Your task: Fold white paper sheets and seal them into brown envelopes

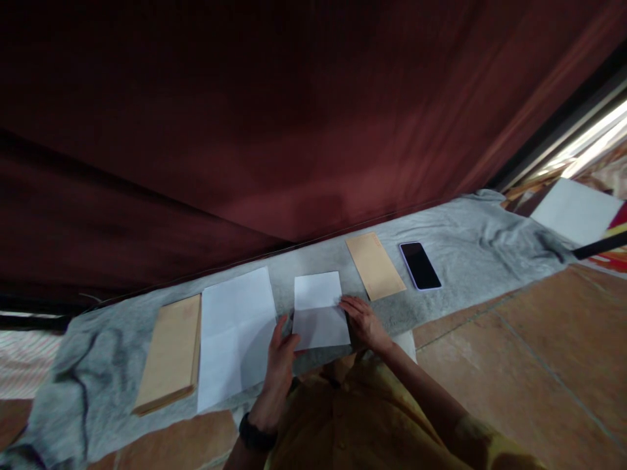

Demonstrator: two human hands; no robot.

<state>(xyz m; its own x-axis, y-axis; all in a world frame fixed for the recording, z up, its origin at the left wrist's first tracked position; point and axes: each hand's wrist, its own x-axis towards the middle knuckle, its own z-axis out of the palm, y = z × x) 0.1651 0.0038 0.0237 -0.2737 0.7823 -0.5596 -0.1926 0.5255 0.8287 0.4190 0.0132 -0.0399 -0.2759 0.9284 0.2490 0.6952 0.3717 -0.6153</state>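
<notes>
A folded white sheet of paper (319, 309) lies on the grey cloth (460, 248) in front of me. My left hand (281, 362) rests at its left edge, thumb up and fingers curled against the paper's corner. My right hand (363, 321) lies flat on the sheet's right edge, fingers stretched out and pressing it down. A larger white sheet (236, 333) with fold creases lies just left of my left hand. A stack of brown envelopes (171, 352) sits further left. A single brown envelope (375, 265) lies beyond my right hand.
A black phone (420, 265) lies on the cloth right of the single envelope. A dark red curtain (274, 117) hangs behind the cloth. Tiled floor (529, 352) spreads to the right. Another white sheet (575, 210) lies at the far right.
</notes>
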